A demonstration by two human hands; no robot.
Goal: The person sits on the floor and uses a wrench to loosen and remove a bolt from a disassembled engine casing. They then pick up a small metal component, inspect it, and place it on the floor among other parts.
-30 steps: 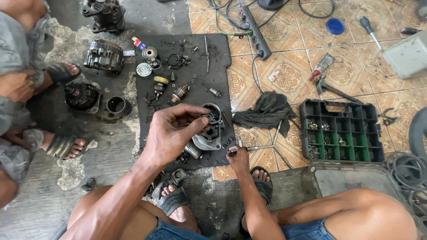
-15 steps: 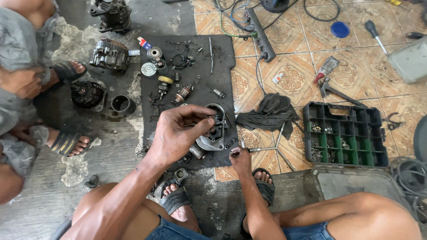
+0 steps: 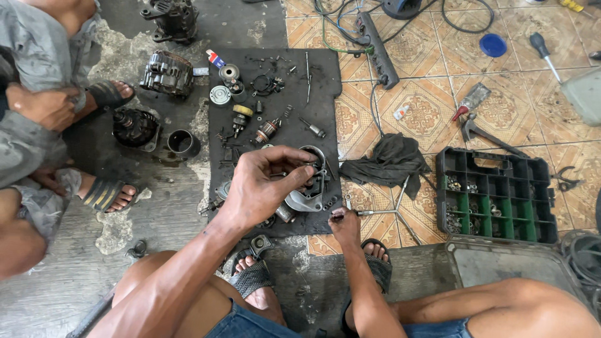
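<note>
1. Left hand is over the dark mat, fingers curled and pinching at the top rim of a grey metal housing. Whether a small part sits between the fingertips is hard to tell; the knuckles hide it.
2. Right hand is low at the mat's near edge, clenched around the handle end of a slim metal tool that lies level, just right of the housing.
3. The housing rests on the mat, near its lower right corner, tilted with its open bore facing up and away.
4. Step in hand, by my reading: fitting or freeing something at the housing's rim, the left hand steadying and working while the right keeps the tool ready.
5. Next move looks to call for bringing the tool tip onto the housing while the left hand keeps it from rolling; small loose parts lie close by.
6. Around: a small armature and scattered screws upper mat, a black rag on the tiles, a green-and-black parts tray further right.
7. Another person's sandalled feet are at the left.
</note>
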